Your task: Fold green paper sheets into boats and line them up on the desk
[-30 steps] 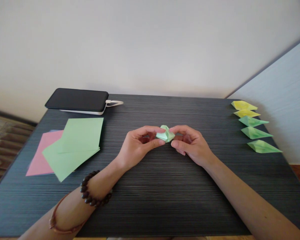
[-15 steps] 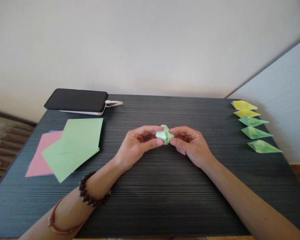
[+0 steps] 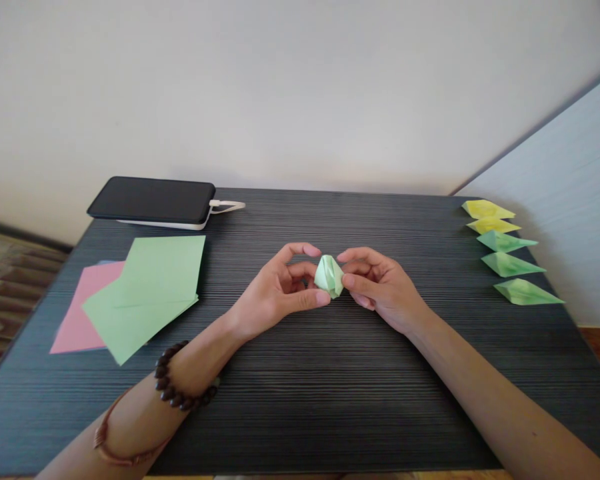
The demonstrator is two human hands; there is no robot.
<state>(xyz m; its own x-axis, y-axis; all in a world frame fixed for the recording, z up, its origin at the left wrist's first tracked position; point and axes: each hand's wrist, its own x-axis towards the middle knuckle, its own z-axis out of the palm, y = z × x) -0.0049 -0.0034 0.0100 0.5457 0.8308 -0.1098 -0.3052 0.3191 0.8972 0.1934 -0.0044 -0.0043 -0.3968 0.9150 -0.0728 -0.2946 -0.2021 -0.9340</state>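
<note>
- Folded paper piece (image 3: pixel 329 276): pale green, plain.
- Square sheets (image 3: pixel 165 270): light green, plain.
- Lower sheet (image 3: pixel 84 317): pink.
- Two pointed pieces (image 3: pixel 487 209): yellow, faintly mottled.
- Three pointed pieces (image 3: pixel 512 265): green, darker streaks.
- Tabletop (image 3: pixel 320 400): near-black, finely striped.
- Phone (image 3: pixel 153 199): black.
- Slab beneath phone (image 3: pixel 180 226): white.
- Cable (image 3: pixel 227 202): white.
- Beaded bracelet (image 3: pixel 165 383): dark brown.
- Cord bracelet (image 3: pixel 101 437): reddish brown.
- Wall (image 3: pixel 280 93): off-white.

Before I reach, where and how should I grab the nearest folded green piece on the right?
I'd pinch the nearest folded green piece by its broad body, left of the long tapering tip, bringing your right hand in from the near side. That tip looks slim and could bend, while another green piece lies just beyond on the far side.
</note>
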